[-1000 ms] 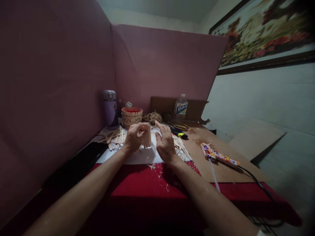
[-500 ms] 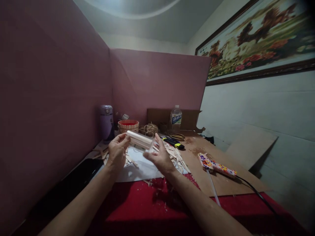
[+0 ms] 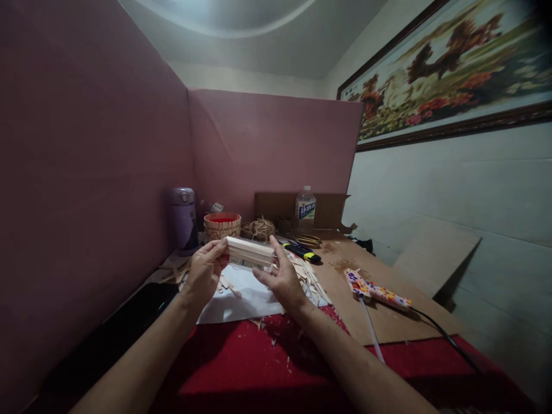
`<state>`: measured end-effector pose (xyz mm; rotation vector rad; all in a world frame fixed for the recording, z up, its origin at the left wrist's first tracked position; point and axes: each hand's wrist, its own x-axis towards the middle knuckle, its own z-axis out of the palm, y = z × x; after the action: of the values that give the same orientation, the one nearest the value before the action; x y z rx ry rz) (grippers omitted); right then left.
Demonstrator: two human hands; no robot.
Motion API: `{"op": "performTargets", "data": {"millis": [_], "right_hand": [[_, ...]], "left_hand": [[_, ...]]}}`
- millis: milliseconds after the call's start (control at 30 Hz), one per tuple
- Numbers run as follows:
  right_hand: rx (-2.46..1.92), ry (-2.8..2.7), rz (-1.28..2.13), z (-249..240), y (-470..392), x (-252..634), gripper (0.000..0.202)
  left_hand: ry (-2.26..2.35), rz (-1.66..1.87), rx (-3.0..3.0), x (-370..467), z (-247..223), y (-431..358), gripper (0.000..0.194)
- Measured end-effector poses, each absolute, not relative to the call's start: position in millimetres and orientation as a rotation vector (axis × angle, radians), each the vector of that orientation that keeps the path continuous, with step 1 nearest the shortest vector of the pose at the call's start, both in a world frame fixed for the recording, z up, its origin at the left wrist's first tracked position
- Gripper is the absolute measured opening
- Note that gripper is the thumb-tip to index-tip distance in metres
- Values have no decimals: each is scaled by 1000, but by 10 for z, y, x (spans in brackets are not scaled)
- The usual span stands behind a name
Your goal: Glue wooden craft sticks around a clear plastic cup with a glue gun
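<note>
Above the table, between my two hands, is a small clear plastic box (image 3: 249, 254) with pale wooden craft sticks along its upper side. My left hand (image 3: 206, 270) pinches its left end between thumb and fingers. At the right end, my right hand (image 3: 282, 278) holds the box with the thumb below and the fingers up along the side. Beneath lies a white sheet of paper (image 3: 235, 305), with loose craft sticks (image 3: 308, 279) scattered over its right part.
A flower-patterned glue gun (image 3: 375, 290) with a cord lies on the cardboard (image 3: 414, 328) at right. Farther back are a yellow-black utility knife (image 3: 302, 253), twine (image 3: 262, 228), a stick-covered basket (image 3: 222, 229), a bottle (image 3: 306, 210) and a purple flask (image 3: 183, 221). Red cloth (image 3: 241, 362) covers the near edge.
The box has turned a little in my hands, and its slanted top now lies closer to level. Both hands keep their hold. The whole view has shifted slightly.
</note>
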<state>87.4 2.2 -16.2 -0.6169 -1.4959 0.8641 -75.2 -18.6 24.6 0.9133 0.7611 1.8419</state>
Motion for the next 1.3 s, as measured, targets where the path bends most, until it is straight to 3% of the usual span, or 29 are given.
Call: {"op": "performTargets", "data": {"millis": [500,700,933,1100,1300], "right_hand": [[-646,-1509,904,-179,-5,858,85],[-680,-1440,1028,-130,-37,848,100],[-872,-1429,612,-52,-66,916,39],[-812,-1479,851,-81,-34,889,62],[-740,-1509,871,-131,-20,873,65]], "left_hand": [[805,1679,1135,-747,181,-151,26],[810,1730,1121,-736,171,-141,24],[790,1777,1087,-714,156,-131,23],[805,1654,1118,-689,178,-177,27],[784,1484,1202,-694,224,-239,30]]}}
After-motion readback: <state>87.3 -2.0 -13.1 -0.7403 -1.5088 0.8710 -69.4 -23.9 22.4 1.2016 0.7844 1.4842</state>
